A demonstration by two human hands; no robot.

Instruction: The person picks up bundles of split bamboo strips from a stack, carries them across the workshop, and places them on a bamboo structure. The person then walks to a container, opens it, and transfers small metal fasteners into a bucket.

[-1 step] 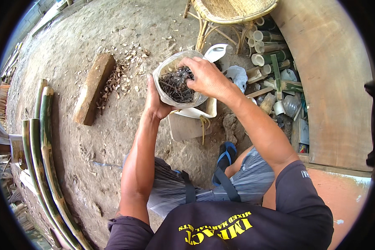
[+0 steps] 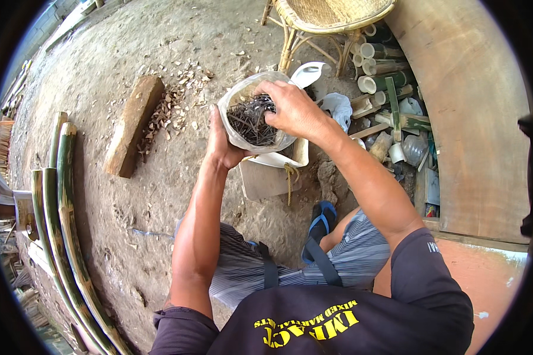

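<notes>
A round, translucent whitish plastic container (image 2: 224, 102) holds many thin dark nails (image 2: 256, 130). Against its left side and underneath lies my left hand (image 2: 224, 145), gripping it in a tilt that turns the open mouth toward me. From the right, my right hand (image 2: 293, 109) reaches over the rim, its fingers and thumb curled in among the nails; the fingertips are partly hidden there. Just below the container is a white cut-open plastic piece (image 2: 299, 157) with a yellowish string (image 2: 289, 183) tied to it.
A wooden block (image 2: 135, 127) lies beside scattered wood chips (image 2: 166, 112). Long bamboo poles (image 2: 68, 195) are at the left. A woven bamboo chair (image 2: 328, 23) stands ahead, with bamboo pieces (image 2: 385, 65) and scrap at right near a plywood sheet (image 2: 479, 136).
</notes>
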